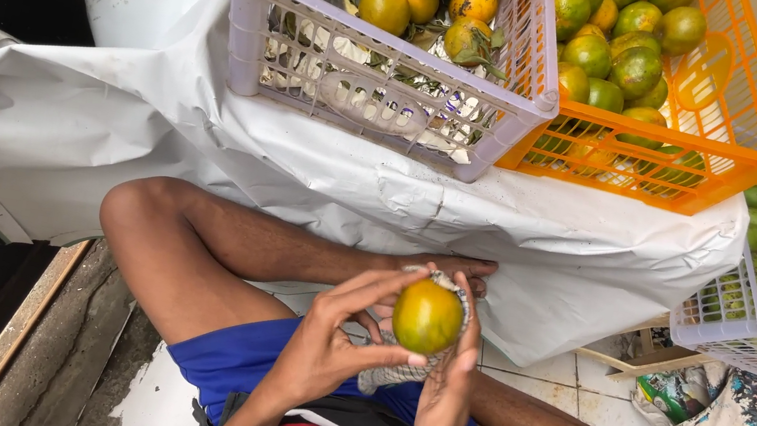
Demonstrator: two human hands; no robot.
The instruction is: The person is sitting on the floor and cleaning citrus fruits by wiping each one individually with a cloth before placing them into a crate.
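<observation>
Just ahead of our 2 hands, the white sheet [210, 126] hangs clear of clutter, open to reach. Beyond it the lilac crate [377, 91] and orange crate [713, 145] wall us off; our knees hem both sides.

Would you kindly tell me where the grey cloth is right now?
In the head view, low and centre, the grey cloth lies in the right hand, behind the orange that the left hand grips.
</observation>
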